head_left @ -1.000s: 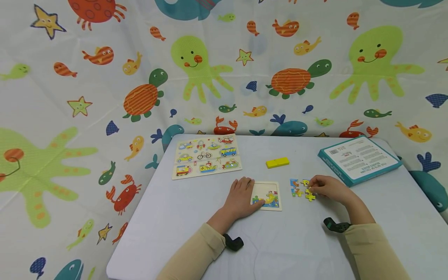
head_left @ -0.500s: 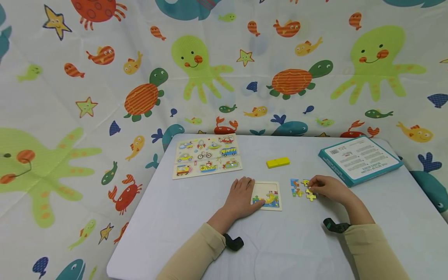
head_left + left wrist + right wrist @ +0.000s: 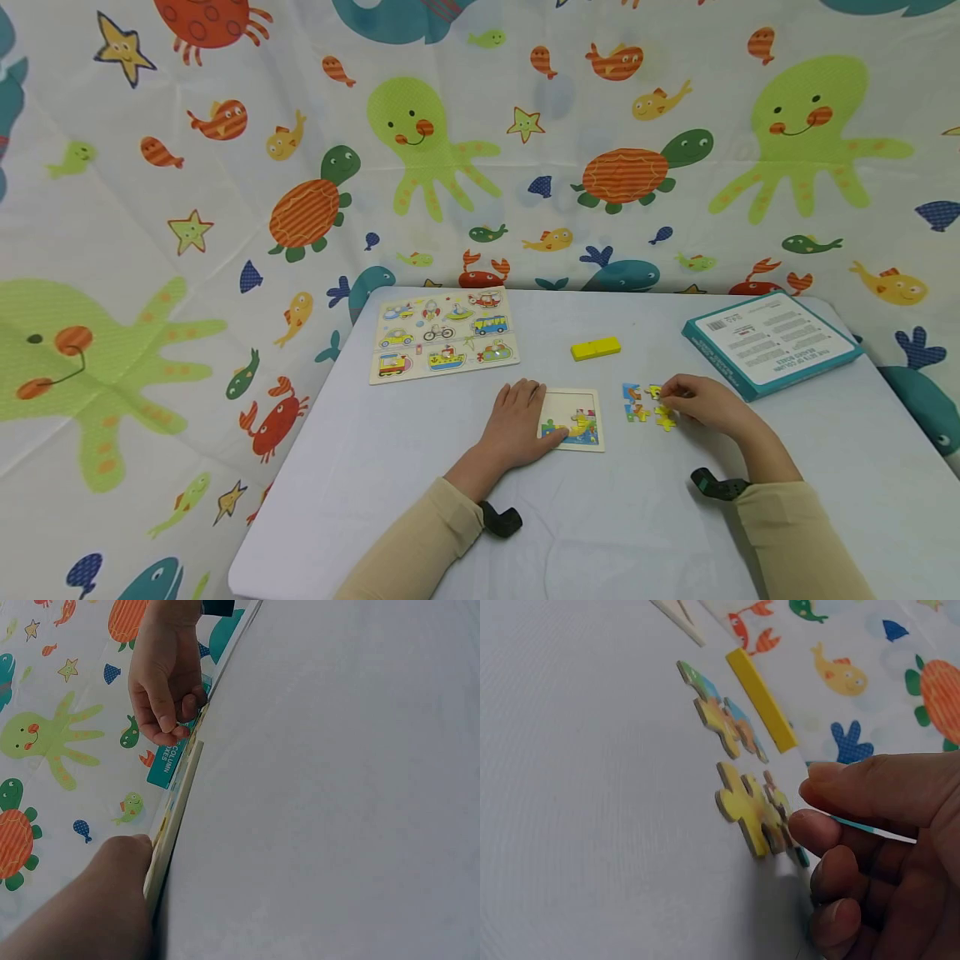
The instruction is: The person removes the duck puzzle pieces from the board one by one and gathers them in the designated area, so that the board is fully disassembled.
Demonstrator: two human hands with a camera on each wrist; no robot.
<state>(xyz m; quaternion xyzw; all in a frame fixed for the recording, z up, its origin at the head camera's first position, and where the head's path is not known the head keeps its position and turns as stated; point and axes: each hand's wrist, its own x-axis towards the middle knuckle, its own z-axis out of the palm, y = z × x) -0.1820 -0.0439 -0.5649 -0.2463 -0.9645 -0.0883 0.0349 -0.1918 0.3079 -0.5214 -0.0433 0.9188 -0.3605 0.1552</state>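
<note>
My left hand [image 3: 512,425] lies with fingers extended over the left side of a small wooden puzzle board [image 3: 570,400], its thumb across the picture. Colourful puzzle pieces fill the lower part of that board; bare wood shows above. To its right, several loose jigsaw pieces [image 3: 636,403] lie in a small cluster. My right hand [image 3: 701,402] hovers at the cluster's right edge, fingers loosely curled. In the right wrist view, a yellow jigsaw piece [image 3: 744,806] lies just beyond the fingertips, and nothing shows between thumb and forefinger.
A yellow block [image 3: 596,348] lies behind the loose pieces. At the back left is a vehicle picture board [image 3: 444,333]; a teal-edged box [image 3: 772,342] stands at the back right. A sea-animal cloth [image 3: 465,167] hangs behind the white table [image 3: 360,467].
The right fingers shift very slightly over the cluster, around the yellow piece. The left hand stays on the puzzle board. The head view turns slightly.
</note>
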